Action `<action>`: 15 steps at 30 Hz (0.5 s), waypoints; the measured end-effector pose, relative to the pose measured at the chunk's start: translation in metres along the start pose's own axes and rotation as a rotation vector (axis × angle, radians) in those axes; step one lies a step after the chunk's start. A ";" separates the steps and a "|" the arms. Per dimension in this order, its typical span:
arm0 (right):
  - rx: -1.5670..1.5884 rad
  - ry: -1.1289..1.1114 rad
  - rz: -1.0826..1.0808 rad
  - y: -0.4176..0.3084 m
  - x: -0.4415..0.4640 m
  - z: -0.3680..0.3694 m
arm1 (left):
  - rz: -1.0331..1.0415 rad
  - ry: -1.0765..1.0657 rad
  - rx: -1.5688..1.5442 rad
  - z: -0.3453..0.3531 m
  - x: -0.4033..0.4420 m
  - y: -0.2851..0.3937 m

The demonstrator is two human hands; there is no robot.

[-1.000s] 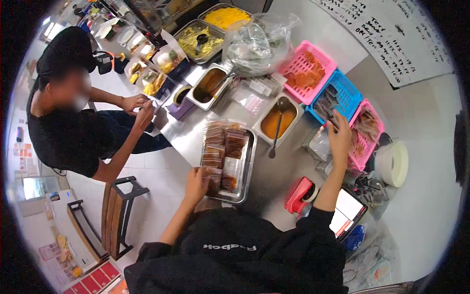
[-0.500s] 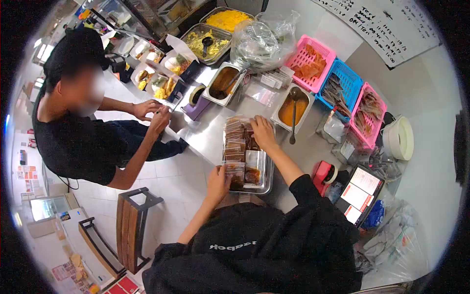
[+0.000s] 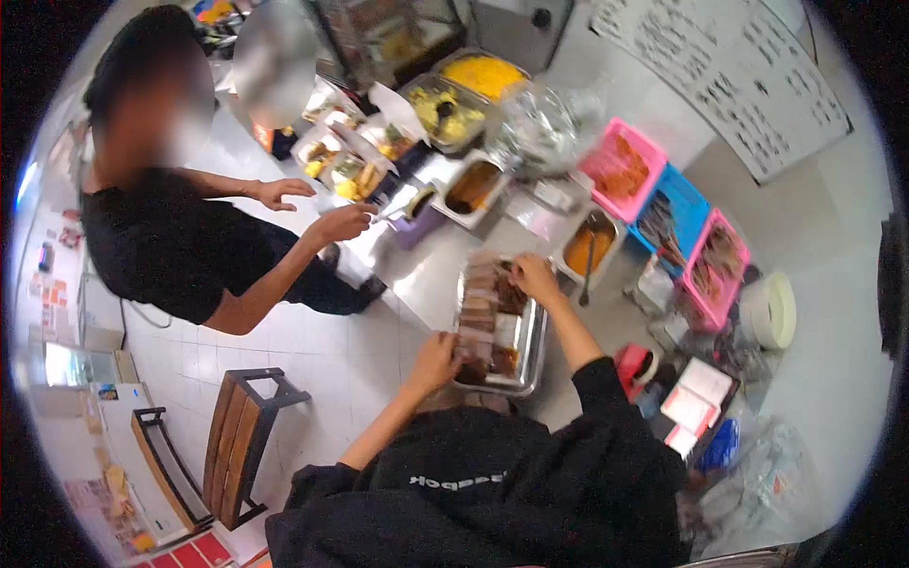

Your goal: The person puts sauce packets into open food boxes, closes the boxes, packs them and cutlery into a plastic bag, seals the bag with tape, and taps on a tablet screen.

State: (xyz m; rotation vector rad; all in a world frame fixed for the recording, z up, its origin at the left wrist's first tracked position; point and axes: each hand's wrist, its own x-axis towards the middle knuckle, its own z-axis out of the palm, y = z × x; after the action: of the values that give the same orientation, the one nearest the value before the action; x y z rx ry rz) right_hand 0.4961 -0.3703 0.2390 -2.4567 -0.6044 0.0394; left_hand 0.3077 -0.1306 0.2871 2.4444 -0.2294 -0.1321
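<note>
Metal tray (image 3: pixel 534 352): set at tabletop's (image 3: pixel 417 275) near edge, packets (image 3: pixel 480 293) inside
Left hand (image 3: pixel 436 363): curled at near-left corner, grip unclear
Right hand (image 3: pixel 534 278): bent over far-right corner, pinch unclear

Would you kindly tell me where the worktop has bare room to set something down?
Bare metal shows between the silver rectangular metal tray and the purple tape dispenser, and, crossed by the right forearm, between the tray and the red tape dispenser. It is crowded along the pink plastic baskets and the blue plastic basket.
</note>
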 end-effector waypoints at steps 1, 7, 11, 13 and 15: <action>-0.011 0.101 -0.062 -0.002 0.001 -0.001 | 0.011 0.025 -0.018 -0.001 0.002 -0.002; -0.067 0.154 -0.155 -0.025 -0.019 -0.004 | -0.060 0.039 -0.009 0.004 -0.001 -0.013; 0.330 0.109 0.247 -0.020 -0.014 0.000 | -0.086 0.039 0.004 0.010 -0.006 -0.018; 0.240 -0.080 0.191 0.001 -0.005 0.001 | -0.056 0.049 0.019 0.015 -0.006 -0.025; 0.036 -0.028 0.004 0.003 -0.004 0.004 | -0.061 0.036 0.014 0.016 -0.003 -0.026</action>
State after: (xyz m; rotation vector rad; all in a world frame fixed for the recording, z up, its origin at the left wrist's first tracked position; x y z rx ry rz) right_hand 0.4930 -0.3724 0.2335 -2.4265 -0.6059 0.0853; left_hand 0.3062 -0.1196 0.2584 2.4660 -0.1404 -0.1132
